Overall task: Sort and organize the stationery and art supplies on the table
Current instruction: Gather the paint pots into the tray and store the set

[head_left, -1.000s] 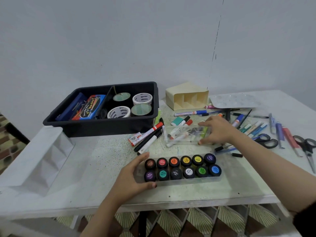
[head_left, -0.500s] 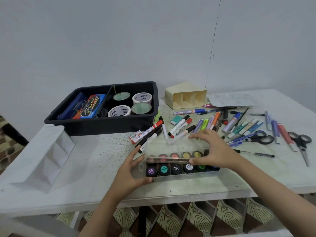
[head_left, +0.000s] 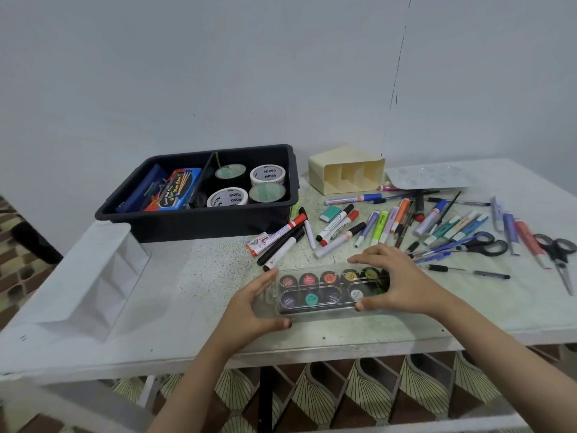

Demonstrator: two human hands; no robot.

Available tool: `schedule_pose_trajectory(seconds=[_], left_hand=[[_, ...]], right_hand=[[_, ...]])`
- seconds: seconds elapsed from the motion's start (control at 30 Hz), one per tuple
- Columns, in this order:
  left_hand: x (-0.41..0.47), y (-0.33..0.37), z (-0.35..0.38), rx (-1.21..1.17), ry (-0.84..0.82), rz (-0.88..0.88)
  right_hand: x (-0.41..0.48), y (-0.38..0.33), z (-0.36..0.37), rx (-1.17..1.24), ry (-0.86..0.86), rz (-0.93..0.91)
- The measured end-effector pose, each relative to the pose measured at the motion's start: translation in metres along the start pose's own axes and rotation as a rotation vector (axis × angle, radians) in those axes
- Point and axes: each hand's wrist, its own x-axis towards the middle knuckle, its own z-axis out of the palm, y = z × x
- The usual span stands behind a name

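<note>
The paint-pot case [head_left: 318, 290], its clear lid apparently seated over two rows of coloured pots, lies near the front edge of the table [head_left: 187, 276], just in front of the scattered markers [head_left: 337, 226]. The left hand [head_left: 249, 304] clasps its left end between thumb and fingers. The right hand [head_left: 396, 282] spans its right end, thumb on the near edge.

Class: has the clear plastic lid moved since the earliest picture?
Yes. The clear plastic lid came nearer the camera, away from the cream plastic organiser, and now covers the round paint pots.
</note>
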Motion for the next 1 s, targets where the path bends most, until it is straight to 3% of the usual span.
schedule_pose_trajectory(seconds=[0.37, 0.67, 1.0], left_hand=[[0.001, -0.003, 0.000, 0.024, 0.025, 0.006], [-0.003, 0.002, 0.006, 0.029, 0.055, 0.012], [-0.003, 0.000, 0.010, 0.050, 0.112, -0.028]], right_hand=[[-0.007, 0.006, 0.006, -0.064, 0.002, -0.001], [-0.039, 0.011, 0.027, 0.148, 0.467, 0.259], [-0.059, -0.007, 0.052, 0.477, 0.666, 0.448]])
